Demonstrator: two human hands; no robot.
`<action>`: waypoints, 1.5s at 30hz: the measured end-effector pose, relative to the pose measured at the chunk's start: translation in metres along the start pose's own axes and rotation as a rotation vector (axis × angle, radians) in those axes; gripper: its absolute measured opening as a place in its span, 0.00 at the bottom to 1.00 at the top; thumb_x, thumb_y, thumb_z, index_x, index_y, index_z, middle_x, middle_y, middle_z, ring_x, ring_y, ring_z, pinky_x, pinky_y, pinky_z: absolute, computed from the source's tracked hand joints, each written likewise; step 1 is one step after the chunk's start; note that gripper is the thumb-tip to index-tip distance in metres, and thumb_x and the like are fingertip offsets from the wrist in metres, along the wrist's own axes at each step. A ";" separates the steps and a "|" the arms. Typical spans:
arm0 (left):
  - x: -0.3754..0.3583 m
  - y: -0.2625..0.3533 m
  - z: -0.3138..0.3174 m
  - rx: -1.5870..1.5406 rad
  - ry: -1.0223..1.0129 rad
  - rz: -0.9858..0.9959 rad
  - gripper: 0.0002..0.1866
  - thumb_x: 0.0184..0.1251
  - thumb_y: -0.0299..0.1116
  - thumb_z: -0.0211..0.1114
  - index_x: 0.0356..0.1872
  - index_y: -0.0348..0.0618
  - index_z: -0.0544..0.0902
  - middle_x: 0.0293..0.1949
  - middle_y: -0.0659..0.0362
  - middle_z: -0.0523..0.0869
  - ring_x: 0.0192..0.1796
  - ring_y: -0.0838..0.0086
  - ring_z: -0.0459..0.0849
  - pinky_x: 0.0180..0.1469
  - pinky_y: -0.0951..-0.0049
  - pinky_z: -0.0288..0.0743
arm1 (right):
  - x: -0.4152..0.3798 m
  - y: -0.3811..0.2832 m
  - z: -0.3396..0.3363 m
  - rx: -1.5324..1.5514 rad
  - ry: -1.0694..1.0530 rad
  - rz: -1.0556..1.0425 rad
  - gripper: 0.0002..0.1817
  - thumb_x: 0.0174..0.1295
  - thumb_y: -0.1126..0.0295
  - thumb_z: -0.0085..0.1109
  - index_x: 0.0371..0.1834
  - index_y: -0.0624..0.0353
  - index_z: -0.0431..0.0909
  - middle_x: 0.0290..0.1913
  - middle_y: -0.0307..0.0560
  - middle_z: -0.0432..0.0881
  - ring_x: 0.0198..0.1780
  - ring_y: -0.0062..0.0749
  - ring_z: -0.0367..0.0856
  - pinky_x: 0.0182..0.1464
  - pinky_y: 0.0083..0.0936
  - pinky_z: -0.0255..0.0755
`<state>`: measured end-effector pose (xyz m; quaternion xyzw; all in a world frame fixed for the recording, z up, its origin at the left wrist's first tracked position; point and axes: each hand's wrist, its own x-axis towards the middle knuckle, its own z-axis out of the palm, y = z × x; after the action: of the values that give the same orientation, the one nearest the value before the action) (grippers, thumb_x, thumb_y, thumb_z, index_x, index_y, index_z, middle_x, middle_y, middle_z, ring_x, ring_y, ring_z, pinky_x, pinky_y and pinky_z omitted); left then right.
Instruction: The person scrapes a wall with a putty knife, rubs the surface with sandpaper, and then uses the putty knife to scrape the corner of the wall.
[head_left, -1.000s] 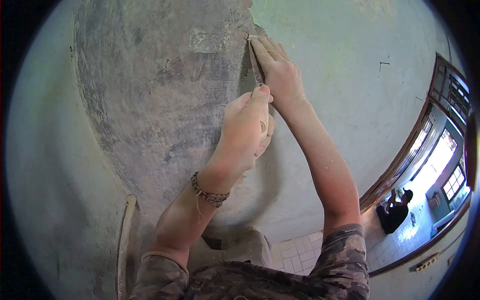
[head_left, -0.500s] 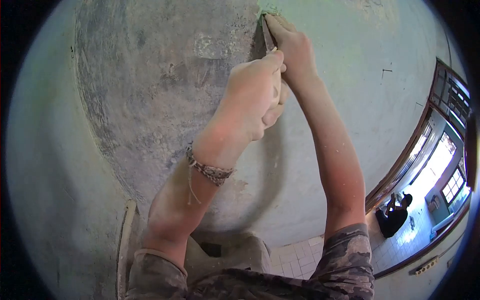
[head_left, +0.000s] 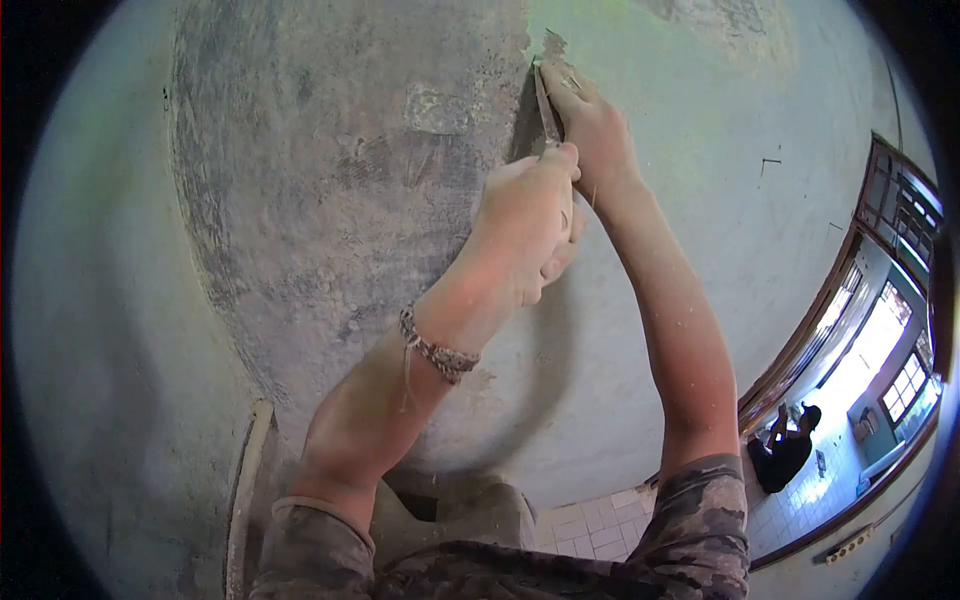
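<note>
Bare grey plaster is laid open across the wall (head_left: 330, 230), bounded by pale green paint (head_left: 680, 170) on its right. Along that ragged boundary a scraper (head_left: 546, 112) is set, its thin blade lying nearly flat to the wall with the tip under the paint's edge, an angle that seems suited to lifting the coat rather than gouging the plaster. The handle is enclosed by the left hand (head_left: 525, 235), whose fingers are curled tight around it just below the blade, probably so that the push runs straight up the tool. The right hand (head_left: 595, 130) is laid beside the blade on the painted side, its fingers stretched out and pressed against the blade's back; nothing is gripped by it, and it appears to serve for pressure and guidance. A braided bracelet (head_left: 440, 352) is worn on the left wrist. Far below and right of the scraper, another person (head_left: 785, 448) is seen on a tiled floor (head_left: 600, 525).
</note>
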<state>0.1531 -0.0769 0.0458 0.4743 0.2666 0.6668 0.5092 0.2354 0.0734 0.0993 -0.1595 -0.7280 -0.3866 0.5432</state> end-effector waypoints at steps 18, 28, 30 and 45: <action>0.020 0.019 0.013 0.005 -0.053 0.074 0.18 0.72 0.42 0.53 0.49 0.36 0.69 0.18 0.56 0.74 0.08 0.78 0.61 0.10 0.75 0.50 | 0.033 0.019 -0.011 0.042 -0.025 -0.049 0.18 0.55 0.65 0.53 0.48 0.59 0.74 0.47 0.53 0.81 0.49 0.55 0.80 0.48 0.43 0.77; 0.029 0.035 0.023 -0.014 -0.071 0.044 0.16 0.71 0.41 0.53 0.47 0.37 0.68 0.18 0.57 0.73 0.09 0.78 0.60 0.11 0.75 0.49 | 0.053 0.022 -0.026 0.000 -0.209 0.038 0.30 0.53 0.66 0.57 0.64 0.56 0.73 0.53 0.59 0.79 0.49 0.58 0.78 0.49 0.40 0.75; 0.032 0.039 0.028 -0.025 -0.091 0.053 0.16 0.71 0.41 0.53 0.46 0.37 0.69 0.18 0.57 0.73 0.09 0.78 0.60 0.11 0.75 0.49 | 0.060 0.027 -0.031 0.002 -0.242 0.025 0.21 0.54 0.65 0.56 0.53 0.57 0.73 0.45 0.59 0.80 0.46 0.58 0.79 0.46 0.43 0.75; 0.029 0.041 0.028 -0.051 -0.111 0.035 0.13 0.71 0.38 0.52 0.45 0.38 0.68 0.19 0.56 0.73 0.09 0.79 0.61 0.11 0.76 0.49 | 0.055 0.028 -0.025 0.080 -0.072 -0.079 0.12 0.55 0.65 0.54 0.40 0.57 0.73 0.35 0.56 0.83 0.40 0.57 0.81 0.42 0.47 0.75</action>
<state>0.1595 -0.0675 0.1022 0.5023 0.2126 0.6548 0.5233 0.2511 0.0629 0.1636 -0.1224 -0.7679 -0.3723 0.5067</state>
